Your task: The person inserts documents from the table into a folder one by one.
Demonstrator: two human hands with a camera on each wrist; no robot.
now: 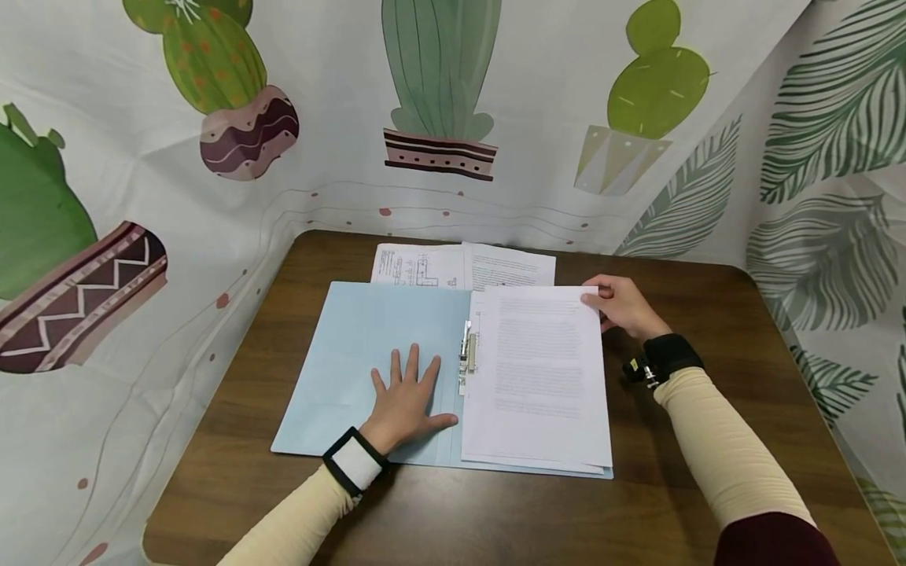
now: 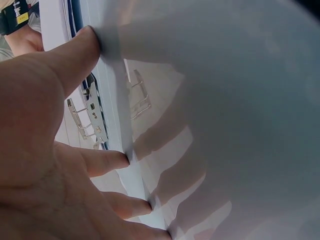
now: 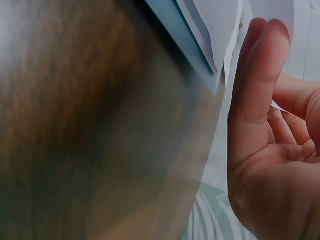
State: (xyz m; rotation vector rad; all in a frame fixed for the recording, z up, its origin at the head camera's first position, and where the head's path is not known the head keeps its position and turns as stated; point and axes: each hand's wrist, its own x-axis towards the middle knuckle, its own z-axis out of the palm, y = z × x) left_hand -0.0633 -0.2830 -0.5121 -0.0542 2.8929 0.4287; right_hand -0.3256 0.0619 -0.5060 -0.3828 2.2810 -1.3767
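A light blue folder (image 1: 368, 330) lies spread on the table, with a metal lever clip (image 1: 467, 358) at its spine. Printed sheets (image 1: 541, 369) rest on its right side. My left hand (image 1: 406, 405), fingers straight and spread, presses on the bare inner left cover; the left wrist view shows the clip (image 2: 95, 112) beyond the thumb. With thumb and fingers, my right hand (image 1: 623, 306) pinches the top right corner of the sheets. How many sheets it holds, I cannot tell. In the right wrist view, the folder's corner (image 3: 200, 70) shows beside the hand (image 3: 270, 145).
More printed papers (image 1: 425, 263), one with a line drawing, stick out behind the folder's top edge. The brown wooden table (image 1: 233, 440) has rounded corners. A white cloth (image 1: 340, 118) printed with cacti and leaves hangs behind and beside it.
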